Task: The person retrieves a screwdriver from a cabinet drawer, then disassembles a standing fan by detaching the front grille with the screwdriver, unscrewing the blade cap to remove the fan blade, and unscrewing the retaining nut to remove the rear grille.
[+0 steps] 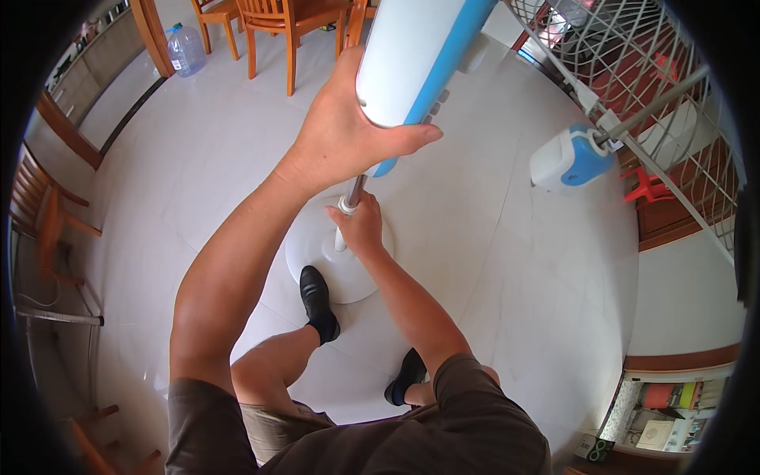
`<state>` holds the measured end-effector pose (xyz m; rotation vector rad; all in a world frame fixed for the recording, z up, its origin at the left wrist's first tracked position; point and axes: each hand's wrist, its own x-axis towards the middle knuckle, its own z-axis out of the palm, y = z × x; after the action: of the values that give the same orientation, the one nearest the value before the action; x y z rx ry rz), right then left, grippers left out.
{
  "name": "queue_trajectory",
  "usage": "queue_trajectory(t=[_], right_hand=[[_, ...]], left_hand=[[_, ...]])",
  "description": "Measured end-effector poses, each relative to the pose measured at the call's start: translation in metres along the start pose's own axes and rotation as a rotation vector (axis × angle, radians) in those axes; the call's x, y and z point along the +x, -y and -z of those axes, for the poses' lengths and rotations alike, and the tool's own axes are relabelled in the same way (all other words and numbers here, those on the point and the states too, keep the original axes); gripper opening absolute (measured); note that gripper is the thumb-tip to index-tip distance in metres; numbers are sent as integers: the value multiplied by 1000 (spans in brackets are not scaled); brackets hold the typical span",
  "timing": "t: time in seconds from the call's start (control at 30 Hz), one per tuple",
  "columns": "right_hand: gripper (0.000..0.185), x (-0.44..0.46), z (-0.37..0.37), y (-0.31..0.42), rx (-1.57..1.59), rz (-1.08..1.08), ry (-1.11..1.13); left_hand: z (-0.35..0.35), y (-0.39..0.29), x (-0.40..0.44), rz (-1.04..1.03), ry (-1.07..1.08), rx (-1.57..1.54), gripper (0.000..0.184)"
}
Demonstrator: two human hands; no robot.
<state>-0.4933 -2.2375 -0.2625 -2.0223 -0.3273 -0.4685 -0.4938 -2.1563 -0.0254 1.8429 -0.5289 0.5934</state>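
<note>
The left hand [344,131] grasps a fan body [408,59], the right hand [364,227] its pole [356,188]; a shoe [314,286] partly hides the base [356,283], a wire cage [682,204] at right, chairs [293,17] beyond.

Floor [546,293]: pale, glossy tiles with visible joints. Upper left of the frame: a clear plastic water bottle [186,51] with a blue cap stands upright near a brown wooden door frame [150,36]; beyond it, a grey cabinet [91,77]. Top centre-left: two orange-brown wooden chairs [293,17]. Left edge: a slatted wooden chair [49,222], partly cut off, with a metal bar [59,317] below it. Right side: a red plastic stool [651,188], partly hidden. Lower right: a wood-edged shelf [681,362] holding assorted items, too small to identify.
</note>
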Motion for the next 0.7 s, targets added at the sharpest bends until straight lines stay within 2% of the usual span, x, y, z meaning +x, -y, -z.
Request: queue_trajectory(t=[0.03, 0.13, 0.2, 0.23, 0.27, 0.3, 0.33, 0.43, 0.53, 0.57, 0.67, 0.7], right_hand=[[34, 0, -2, -6, -7, -59, 75], [43, 15, 14, -18, 282, -273, 449], [57, 38, 25, -37, 397, -188, 776], [69, 55, 33, -36, 427, -181, 970], [70, 65, 37, -31, 445, -204, 1087], [66, 63, 34, -33, 474, -197, 1049], [61, 62, 33, -34, 501, -188, 1010], [54, 42, 41, -12, 333, -292, 795], [47, 9, 25, -13, 62, -173, 349], [48, 7, 25, -10, 31, -103, 326], [44, 6, 21, -29, 186, -137, 319], [45, 11, 23, -38, 279, -143, 425]], left_hand=[[1, 0, 0, -3, 7, 12, 91], [2, 1, -1, -24, 11, 59, 94], [1, 5, -1, -54, -7, 98, 96], [3, 6, 1, -25, 51, 82, 96], [6, 4, 3, 3, 108, 64, 97], [9, 1, 5, 29, 166, 44, 98], [9, -4, 4, 17, 133, 72, 96], [5, -9, 4, 3, 72, 78, 92], [3, 2, 5, 45, 97, -38, 94], [3, 1, 5, 47, 99, -49, 95], [2, 3, 7, 0, 79, -2, 98], [3, 4, 8, -25, 68, 31, 99]])
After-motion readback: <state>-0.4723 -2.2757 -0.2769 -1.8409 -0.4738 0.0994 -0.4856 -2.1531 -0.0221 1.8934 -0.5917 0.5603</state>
